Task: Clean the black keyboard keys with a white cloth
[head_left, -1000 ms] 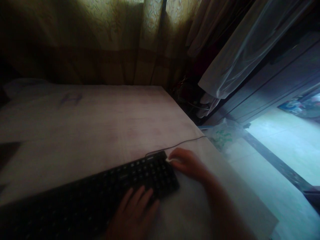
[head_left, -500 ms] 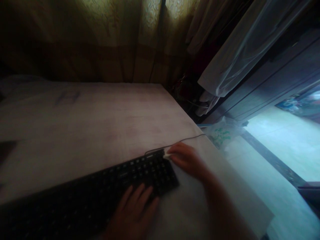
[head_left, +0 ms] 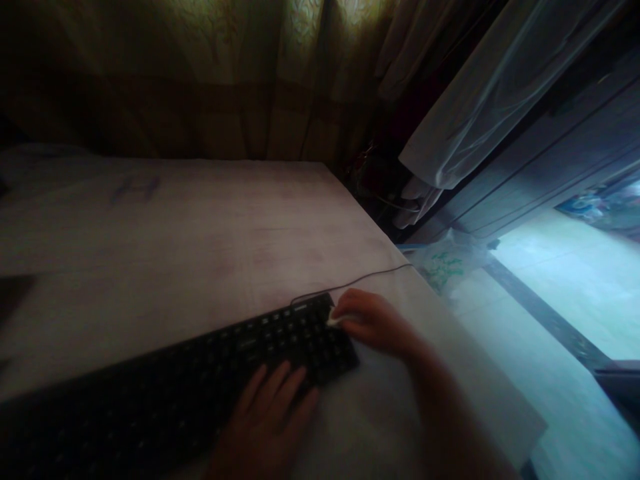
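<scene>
A black keyboard [head_left: 200,367] lies at a slant across the front of the table, its right end farther from me. My left hand [head_left: 270,420] rests flat on its lower edge, fingers spread and holding nothing. At the keyboard's far right corner, my right hand [head_left: 370,320] pinches a small white wad [head_left: 333,318] that looks like tissue or cloth. The wad touches the keys there, and most of it is hidden by the fingers. A thin dark cable [head_left: 360,279] leaves the keyboard's back edge and runs right to the table's side.
The table has a pale, faintly patterned cover [head_left: 215,227]. Behind it hangs a yellow-brown curtain [head_left: 210,100]. White fabric [head_left: 465,127] hangs at the right, above a plastic bag [head_left: 445,263] beside the table. Pale floor tiles [head_left: 565,273] show beyond.
My right hand has shifted slightly down along the keyboard's right end with the white wad. My left hand stays in place.
</scene>
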{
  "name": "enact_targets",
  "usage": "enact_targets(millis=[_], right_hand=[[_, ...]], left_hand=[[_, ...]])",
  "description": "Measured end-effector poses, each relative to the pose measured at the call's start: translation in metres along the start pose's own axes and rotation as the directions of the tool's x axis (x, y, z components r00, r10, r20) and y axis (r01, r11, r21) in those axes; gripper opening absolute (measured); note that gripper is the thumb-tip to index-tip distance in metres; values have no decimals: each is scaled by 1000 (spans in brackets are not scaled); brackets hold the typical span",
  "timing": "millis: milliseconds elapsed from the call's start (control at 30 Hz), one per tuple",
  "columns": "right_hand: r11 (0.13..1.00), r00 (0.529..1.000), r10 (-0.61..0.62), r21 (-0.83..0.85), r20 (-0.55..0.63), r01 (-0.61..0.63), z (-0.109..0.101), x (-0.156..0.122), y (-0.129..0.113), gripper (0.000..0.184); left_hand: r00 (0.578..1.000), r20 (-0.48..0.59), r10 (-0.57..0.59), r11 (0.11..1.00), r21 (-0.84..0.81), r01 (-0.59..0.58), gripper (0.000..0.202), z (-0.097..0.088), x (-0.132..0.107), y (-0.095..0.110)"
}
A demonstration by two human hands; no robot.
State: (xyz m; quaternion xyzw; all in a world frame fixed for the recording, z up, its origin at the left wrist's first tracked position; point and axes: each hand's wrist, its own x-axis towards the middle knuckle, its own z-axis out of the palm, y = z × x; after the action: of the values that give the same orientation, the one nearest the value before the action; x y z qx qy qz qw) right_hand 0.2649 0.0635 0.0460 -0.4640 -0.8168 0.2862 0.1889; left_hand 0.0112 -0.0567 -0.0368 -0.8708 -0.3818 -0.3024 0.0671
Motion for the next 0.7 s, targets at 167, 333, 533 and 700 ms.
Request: enact_targets(millis=[167,333,533,700], right_hand=[[1000,997,6,10,79,-7,-4,-3,-4,22],[1000,993,17,11,118,-18,-7,-5,-5,24],[999,982,38,-6,187,-38,-10,-9,-8,29],[998,979,58,-10,196,-57,-12,-10,-10,30]], left_hand=[[1000,-8,0,1000,16,0,35,0,-2,1],[1000,6,10,1000,27,-10,34,0,0,0],[1000,16,-5,1000,-2,6,35,-4,3,1],[1000,16,-4,1000,4,4,35,-5,2,1]])
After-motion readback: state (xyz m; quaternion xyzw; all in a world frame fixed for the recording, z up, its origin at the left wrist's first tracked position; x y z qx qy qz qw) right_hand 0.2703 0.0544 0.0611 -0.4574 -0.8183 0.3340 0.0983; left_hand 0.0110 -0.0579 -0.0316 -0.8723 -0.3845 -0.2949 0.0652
